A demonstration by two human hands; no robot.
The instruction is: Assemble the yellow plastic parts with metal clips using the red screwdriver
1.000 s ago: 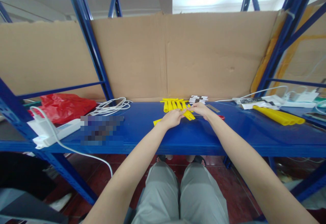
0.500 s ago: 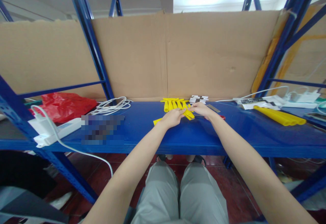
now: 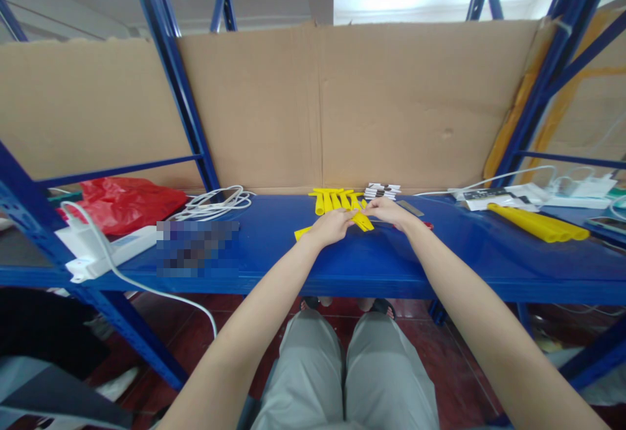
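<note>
Above the blue tabletop (image 3: 274,257), left hand (image 3: 334,226) and right hand (image 3: 385,211), fingers nearly closed, pinch one yellow piece (image 3: 362,222) before several yellow tubes (image 3: 334,201), one packet (image 3: 485,199) rightward bearing print too small to read.

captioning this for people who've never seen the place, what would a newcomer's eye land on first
Probably the bright yellow piece at the middle of the blue table, where the left hand and right hand come together, with a row of yellow tubes just behind it. Next, likely the crumpled red bag on the far left, then the longer yellow tubes lying on the right.
</note>
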